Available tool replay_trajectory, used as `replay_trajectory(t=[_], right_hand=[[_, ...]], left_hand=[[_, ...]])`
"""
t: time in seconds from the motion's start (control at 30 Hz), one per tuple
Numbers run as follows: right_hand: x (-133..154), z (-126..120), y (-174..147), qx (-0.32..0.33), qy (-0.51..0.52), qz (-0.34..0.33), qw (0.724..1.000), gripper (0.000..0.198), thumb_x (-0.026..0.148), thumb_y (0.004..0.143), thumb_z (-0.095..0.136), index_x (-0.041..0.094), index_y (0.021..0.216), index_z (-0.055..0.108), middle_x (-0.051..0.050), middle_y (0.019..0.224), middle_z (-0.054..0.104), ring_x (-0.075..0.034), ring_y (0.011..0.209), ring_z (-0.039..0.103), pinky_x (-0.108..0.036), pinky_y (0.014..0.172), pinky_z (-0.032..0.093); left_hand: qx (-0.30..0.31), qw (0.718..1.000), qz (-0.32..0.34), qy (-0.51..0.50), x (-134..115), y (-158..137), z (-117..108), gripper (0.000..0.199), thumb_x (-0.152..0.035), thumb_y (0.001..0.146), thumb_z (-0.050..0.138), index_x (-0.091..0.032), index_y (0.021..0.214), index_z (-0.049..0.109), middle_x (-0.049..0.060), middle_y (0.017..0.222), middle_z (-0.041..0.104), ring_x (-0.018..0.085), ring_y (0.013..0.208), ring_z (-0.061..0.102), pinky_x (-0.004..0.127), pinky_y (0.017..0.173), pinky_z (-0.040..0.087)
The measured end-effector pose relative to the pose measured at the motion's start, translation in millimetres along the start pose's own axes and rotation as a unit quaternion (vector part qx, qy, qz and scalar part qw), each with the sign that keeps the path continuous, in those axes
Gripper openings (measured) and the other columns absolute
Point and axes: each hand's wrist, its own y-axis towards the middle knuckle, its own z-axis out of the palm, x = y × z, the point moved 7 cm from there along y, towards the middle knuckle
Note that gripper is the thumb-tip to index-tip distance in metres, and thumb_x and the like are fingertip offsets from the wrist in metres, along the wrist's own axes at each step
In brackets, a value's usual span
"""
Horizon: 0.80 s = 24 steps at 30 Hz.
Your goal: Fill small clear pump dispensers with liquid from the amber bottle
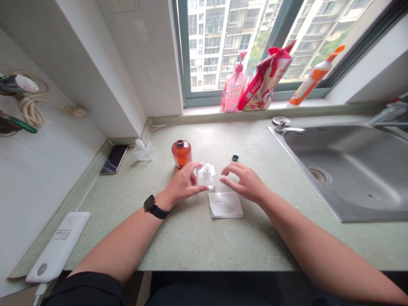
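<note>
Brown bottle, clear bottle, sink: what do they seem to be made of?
Brown bottle: glass or plastic; glossy and translucent, which fits both. Clear bottle: probably glass, perhaps plastic; transparent with bright edges. Sink: likely stainless steel; grey, with a soft metallic sheen.

The single head-worn camera looks forward and down over the nearby counter (178, 248), its wide view reaching the window (282, 27) beyond

The pale green speckled surface (178, 250) is carrying an upright amber bottle (181, 154), a black cap (235, 158) and a folded white paper (225, 205). Toward the left, a phone (114, 160), a clear container (143, 150) and a white device (60, 244) are lying.
</note>
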Motion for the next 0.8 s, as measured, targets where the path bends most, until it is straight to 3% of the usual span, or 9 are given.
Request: replay_trajectory(t=[0.1,0.3,0.53,0.8], right_hand=[[12,-1,2,-0.095,0.055,-0.012,0.994,0.032,0.054,0.096,0.076,0.029,0.115,0.071,-0.009,0.116,0.074,-0.031,0.111,0.070,-0.050,0.099,0.058],[23,22,11,-0.157,0.114,0.011,0.981,0.029,0.049,0.092,0.081,0.028,0.106,0.067,-0.009,0.115,0.071,-0.031,0.112,0.069,-0.051,0.101,0.059],[11,26,19,-0.158,0.144,0.041,0.976,0.028,0.051,0.087,0.086,0.027,0.094,0.073,-0.007,0.108,0.074,-0.030,0.106,0.073,-0.047,0.097,0.059],[6,24,12,-0.181,0.168,0.039,0.968,0.025,0.053,0.088,0.088,0.030,0.095,0.083,-0.008,0.109,0.080,-0.033,0.118,0.076,-0.051,0.103,0.060]], left_hand=[[0.011,1.000,-0.014,-0.022,0,0,3,0.076,-0.060,0.082,0.093,-0.025,0.139,0.058,0.008,0.126,0.065,0.014,0.077,0.065,0.035,0.077,0.061],[0.014,0.999,-0.029,-0.033,2,1,5,0.078,-0.056,0.080,0.096,-0.022,0.139,0.058,0.004,0.108,0.067,0.016,0.079,0.064,0.034,0.078,0.059],[0.003,0.999,-0.038,-0.038,2,3,5,0.073,-0.052,0.076,0.098,-0.022,0.133,0.062,0.001,0.097,0.066,0.016,0.077,0.062,0.032,0.073,0.053],[0.016,0.998,-0.050,-0.038,-4,4,5,0.067,-0.047,0.079,0.097,-0.023,0.131,0.063,-0.001,0.095,0.066,0.016,0.076,0.061,0.032,0.075,0.052]])
